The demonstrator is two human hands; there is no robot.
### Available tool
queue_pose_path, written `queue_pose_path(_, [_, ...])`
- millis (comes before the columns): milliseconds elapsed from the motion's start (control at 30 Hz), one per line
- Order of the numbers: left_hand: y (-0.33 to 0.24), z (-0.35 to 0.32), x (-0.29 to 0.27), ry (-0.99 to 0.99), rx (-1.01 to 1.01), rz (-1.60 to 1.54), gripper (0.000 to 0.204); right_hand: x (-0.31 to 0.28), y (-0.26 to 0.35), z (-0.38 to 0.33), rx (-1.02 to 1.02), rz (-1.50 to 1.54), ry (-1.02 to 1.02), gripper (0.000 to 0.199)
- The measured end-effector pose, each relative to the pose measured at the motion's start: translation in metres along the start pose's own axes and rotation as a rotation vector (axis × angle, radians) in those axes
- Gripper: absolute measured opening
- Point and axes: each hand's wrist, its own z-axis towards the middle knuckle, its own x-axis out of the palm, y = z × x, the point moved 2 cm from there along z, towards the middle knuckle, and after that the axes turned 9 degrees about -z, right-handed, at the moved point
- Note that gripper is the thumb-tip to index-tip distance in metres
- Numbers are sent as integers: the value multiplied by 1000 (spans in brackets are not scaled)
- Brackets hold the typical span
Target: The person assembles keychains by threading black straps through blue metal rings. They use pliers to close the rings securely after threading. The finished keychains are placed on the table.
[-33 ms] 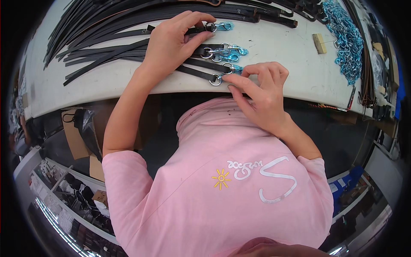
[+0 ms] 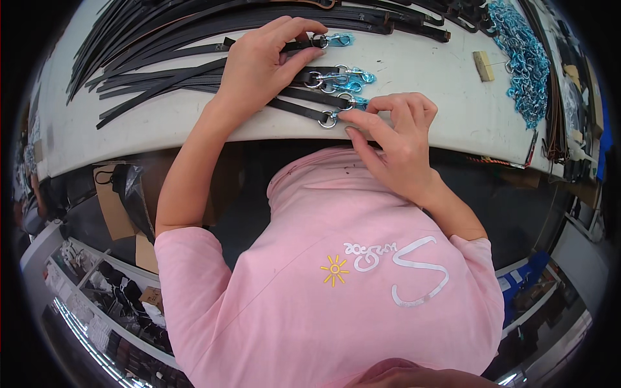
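Several black straps with metal rings and snap hooks in blue film lie across the white table. My left hand [image 2: 262,61] curls around the end of the farthest black strap [image 2: 296,46] of this group, thumb and index finger on either side. Its ring and blue-wrapped snap hook [image 2: 339,40] stick out past the fingers. My right hand [image 2: 394,132] has its index fingertip and thumb at the hook end of the nearest strap [image 2: 297,110], by its ring [image 2: 328,119]; my fingers mostly cover that hook. Between my hands lie further blue-wrapped hooks [image 2: 352,81].
A heap of blue-wrapped snap hooks [image 2: 521,64] lies at the right of the table [image 2: 433,84], near a small yellowish block [image 2: 482,66]. Long black straps [image 2: 310,19] are stacked along the back. Brown straps [image 2: 556,123] hang at the right edge. Cardboard [image 2: 116,207] stands below the table.
My right hand and the ring of the nearest strap have shifted very slightly to the right. My left hand stays in place.
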Motion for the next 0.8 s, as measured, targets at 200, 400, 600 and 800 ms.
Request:
queue_pose_path(200, [1,1,0,8,19,35,29,1,10,16,-22,-67,55,32])
queue_pose_path(400, [2,1,0,10,24,52,29,-9,0,15,18,-104,99,27])
queue_pose_path(600, [3,0,0,-41,50,-21,27,-15,-14,9,102,7,121,22])
queue_pose_path(800, [-44,11,-20,-27,-23,-217,30,-41,-57,42,309,464,-18,31])
